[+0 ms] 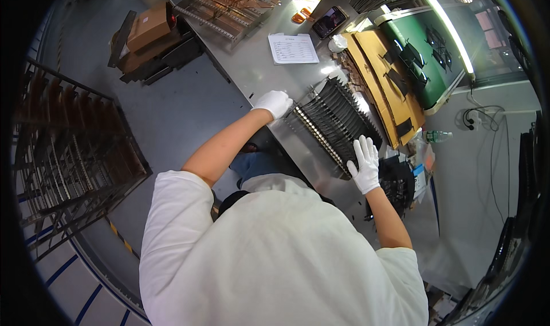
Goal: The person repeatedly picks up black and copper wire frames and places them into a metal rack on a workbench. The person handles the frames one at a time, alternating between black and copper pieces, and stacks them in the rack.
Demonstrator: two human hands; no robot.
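Right white-gloved hand (366, 164) spread at the right end of the long metal rack of thin black strips (332, 123); left white-gloved hand (274, 104) curled near its other end, grip indeterminable. Rack lies along the grey metal table's (247, 77) near edge; probably stiff, strips bendable; best held by ends.

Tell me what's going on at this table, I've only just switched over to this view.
A person at a metal table has a rack of thin black pieces between both hands. The white-gloved left hand is curled by the rack's left end; its grip is hard to make out. The right hand, also gloved, is open at the right end, fingers extended. A paper sheet lies farther along the table, with a rack of coppery pieces beyond it.
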